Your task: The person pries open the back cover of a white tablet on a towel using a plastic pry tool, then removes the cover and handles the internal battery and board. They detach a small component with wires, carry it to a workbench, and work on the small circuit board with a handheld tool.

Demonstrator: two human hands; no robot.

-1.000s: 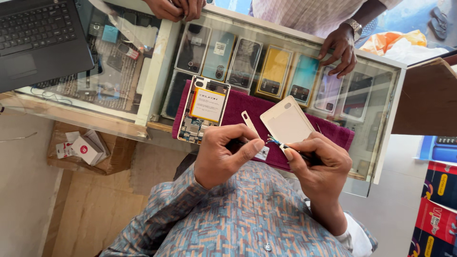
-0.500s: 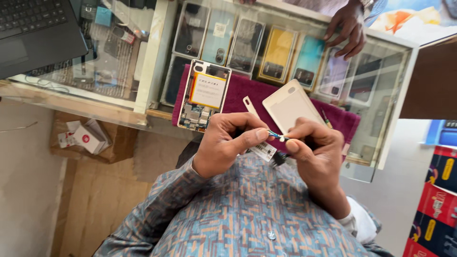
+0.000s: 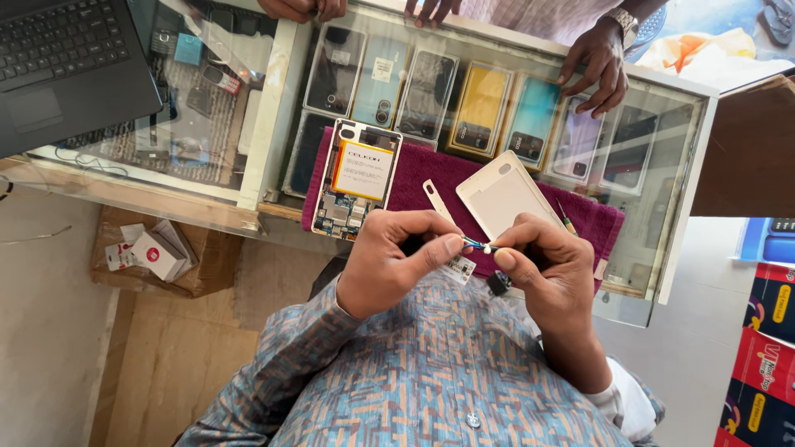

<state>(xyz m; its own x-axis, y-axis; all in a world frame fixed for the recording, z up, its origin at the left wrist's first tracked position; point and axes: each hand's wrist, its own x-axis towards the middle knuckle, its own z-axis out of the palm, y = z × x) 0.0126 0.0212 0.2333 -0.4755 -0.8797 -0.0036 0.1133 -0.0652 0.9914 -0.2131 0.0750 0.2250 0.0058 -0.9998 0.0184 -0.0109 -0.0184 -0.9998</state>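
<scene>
Between my two hands I hold a tiny part (image 3: 479,245) — thin, with blue wire and a pale tip, too small for me to tell more. My left hand (image 3: 397,261) pinches one end between thumb and forefinger; my right hand (image 3: 546,269) pinches the other end, fingers curled in tight. A small black piece (image 3: 498,283) and a white tag (image 3: 460,268) hang just under them, perhaps joined to the part. All this sits just over the near edge of a maroon cloth (image 3: 431,178) on the glass counter (image 3: 273,124). On the cloth lie an opened phone (image 3: 358,189) with its board and battery showing, a white back cover (image 3: 505,197) and a thin metal pry tool (image 3: 436,199). Under the glass stand rows of phone covers (image 3: 484,109). A laptop (image 3: 62,66) sits at the counter's left — across it, another person's hand (image 3: 598,68) rests on the glass.
</scene>
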